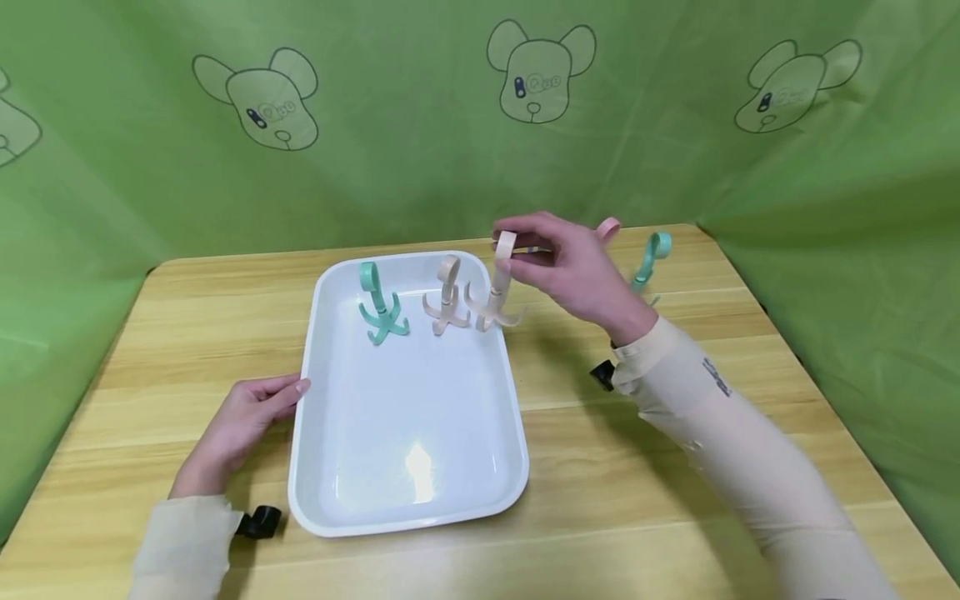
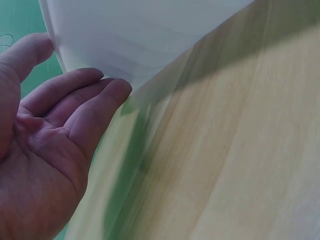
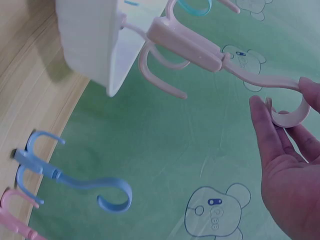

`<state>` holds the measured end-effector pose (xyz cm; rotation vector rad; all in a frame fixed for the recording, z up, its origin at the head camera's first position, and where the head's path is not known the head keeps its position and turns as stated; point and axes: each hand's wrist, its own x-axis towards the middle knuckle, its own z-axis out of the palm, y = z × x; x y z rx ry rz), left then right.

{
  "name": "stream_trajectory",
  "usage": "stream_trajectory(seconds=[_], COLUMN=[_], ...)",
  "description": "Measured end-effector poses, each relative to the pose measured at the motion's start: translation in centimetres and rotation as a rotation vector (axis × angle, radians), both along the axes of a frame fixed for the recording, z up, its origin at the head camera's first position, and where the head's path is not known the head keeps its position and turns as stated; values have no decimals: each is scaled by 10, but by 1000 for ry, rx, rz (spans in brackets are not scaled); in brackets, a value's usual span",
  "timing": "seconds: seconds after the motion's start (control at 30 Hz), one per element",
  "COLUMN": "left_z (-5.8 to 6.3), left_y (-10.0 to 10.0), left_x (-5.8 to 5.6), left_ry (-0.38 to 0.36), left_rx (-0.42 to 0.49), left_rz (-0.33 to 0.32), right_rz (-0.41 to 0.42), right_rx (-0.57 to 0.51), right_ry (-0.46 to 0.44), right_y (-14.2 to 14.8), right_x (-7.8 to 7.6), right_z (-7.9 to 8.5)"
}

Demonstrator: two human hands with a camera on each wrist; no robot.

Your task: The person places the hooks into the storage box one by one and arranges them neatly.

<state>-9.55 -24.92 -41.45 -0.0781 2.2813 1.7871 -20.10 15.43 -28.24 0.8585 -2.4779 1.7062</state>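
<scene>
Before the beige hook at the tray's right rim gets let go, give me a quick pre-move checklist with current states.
1. Right hand holds the beige plastic claw-footed hook by its top loop: ok.
2. That hook's feet fully inside the white rectangular plastic tray: not ok; it sits at the right rim, one prong beyond the wall.
3. Left hand steadies the tray's left edge: ok, fingertips touching.
4. Teal hook and second beige hook upright in tray: ok.
5. Hooks left outside on the wooden table: ok; pink hook, teal hook.

A wooden table (image 1: 675, 500) is enclosed on three sides by a green cloth (image 1: 420, 167) (printed with outlined bear heads), and even light is cast from above.
</scene>
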Motion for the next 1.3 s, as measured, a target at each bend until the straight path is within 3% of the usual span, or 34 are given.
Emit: stream_trajectory(seconds=[0.43, 1.0, 1.3], left_z=[0, 0, -4], left_y=[-1, -1, 0], left_x=[0, 0, 0], left_ry=[1, -3, 9], left_rx=[10, 12, 46], left_rz=[-3, 1, 3], right_rz=[222, 326, 395], right_rx=[-4, 214, 187], right_ry=[-31, -38, -148], right_y=[-33, -74, -96], right_x=[2, -3, -9], right_z=[9, 8, 3])
